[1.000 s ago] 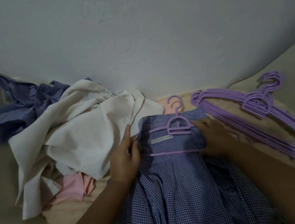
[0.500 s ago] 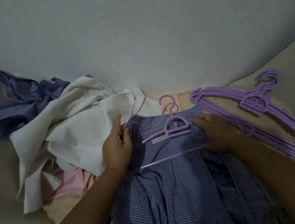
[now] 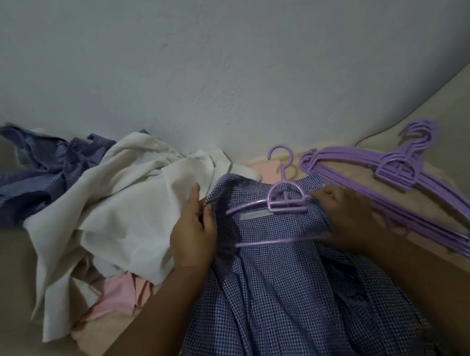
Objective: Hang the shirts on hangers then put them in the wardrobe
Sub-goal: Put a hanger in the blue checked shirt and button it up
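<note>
With the lilac plastic hanger now shifted right inside the blue gingham cotton shirt on the bed, my left hand pinches its left collar, my right hand grips its right shoulder, so seating is nearly done.

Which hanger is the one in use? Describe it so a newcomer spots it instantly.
Start at the checked blue shirt spread between both hands. At its collar lies a single purple hanger, hook toward the wall. Unlike the stacked purple hangers to the right, it sits alone inside the shirt.
</note>
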`<state>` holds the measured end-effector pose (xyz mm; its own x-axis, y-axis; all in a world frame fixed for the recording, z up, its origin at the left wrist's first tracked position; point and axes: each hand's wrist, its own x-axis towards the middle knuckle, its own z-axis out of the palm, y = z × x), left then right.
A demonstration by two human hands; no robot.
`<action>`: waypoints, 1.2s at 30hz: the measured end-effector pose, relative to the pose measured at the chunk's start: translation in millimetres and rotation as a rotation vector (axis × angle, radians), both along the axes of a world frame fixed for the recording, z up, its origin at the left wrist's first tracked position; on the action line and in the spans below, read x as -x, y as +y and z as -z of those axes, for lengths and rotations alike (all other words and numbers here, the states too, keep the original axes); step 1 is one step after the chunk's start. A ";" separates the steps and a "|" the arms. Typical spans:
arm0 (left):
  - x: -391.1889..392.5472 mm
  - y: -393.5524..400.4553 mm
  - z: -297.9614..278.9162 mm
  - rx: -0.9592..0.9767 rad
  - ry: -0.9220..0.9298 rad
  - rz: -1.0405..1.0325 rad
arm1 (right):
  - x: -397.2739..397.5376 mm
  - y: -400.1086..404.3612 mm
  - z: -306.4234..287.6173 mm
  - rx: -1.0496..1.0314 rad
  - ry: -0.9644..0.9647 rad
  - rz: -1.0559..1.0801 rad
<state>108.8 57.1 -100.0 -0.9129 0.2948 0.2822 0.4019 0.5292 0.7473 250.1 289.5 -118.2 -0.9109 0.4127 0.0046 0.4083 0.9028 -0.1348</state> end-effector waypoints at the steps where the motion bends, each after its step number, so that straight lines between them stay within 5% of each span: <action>1: -2.8 1.0 1.8 -0.018 -0.016 0.009 | 0.8 -2.6 0.4 0.011 0.014 -0.013; 6: -20.8 9.2 19.1 0.000 -0.064 0.143 | 14.7 -22.0 8.9 0.083 0.005 -0.076; 11: -10.7 2.7 43.1 0.368 -0.171 0.198 | 27.7 -31.3 19.4 0.092 -0.121 -0.066; 19: 9.0 4.7 49.8 0.481 0.083 0.345 | 24.7 -11.5 24.9 0.330 -0.101 -0.095; 25: 31.2 21.1 62.7 0.750 0.147 0.590 | 24.2 24.1 23.2 0.410 0.091 0.135; 36: 42.2 52.3 58.8 0.821 0.122 0.748 | 38.2 45.9 41.3 0.532 0.063 0.327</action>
